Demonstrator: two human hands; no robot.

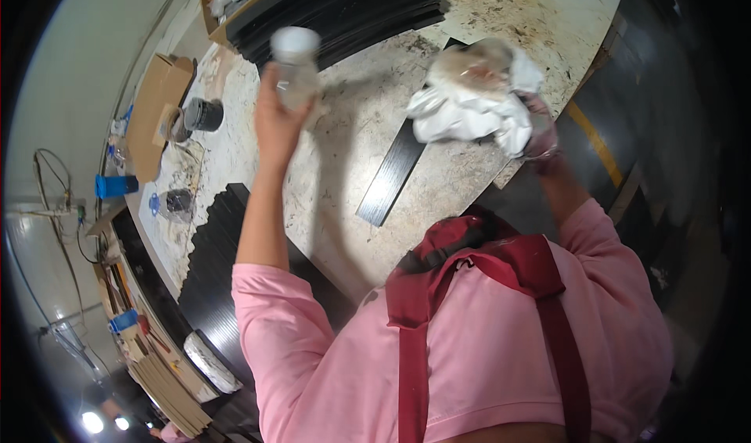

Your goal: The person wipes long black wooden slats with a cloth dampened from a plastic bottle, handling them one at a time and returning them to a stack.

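My left hand [279,122] is wrapped round a clear plastic bottle [297,79] with a white cap, raised over the worktable; the bottle is slightly blurred. In my right hand [541,130], which looks covered by a thin clear glove, is a bunched white cloth [477,114] with a brownish stain on its top. The cloth hangs over a black grooved strip [389,178] lying slantwise on the table, covering its far part. Whether the cloth touches the strip I cannot tell.
Stacked black strips [336,12] lie at the back, and more black strips [223,263] at the left. A dark jar [205,114], an open cardboard box [160,106] and a blue container [116,185] stand along the left side. The worktable [352,122] is stained, its right edge near my right arm.
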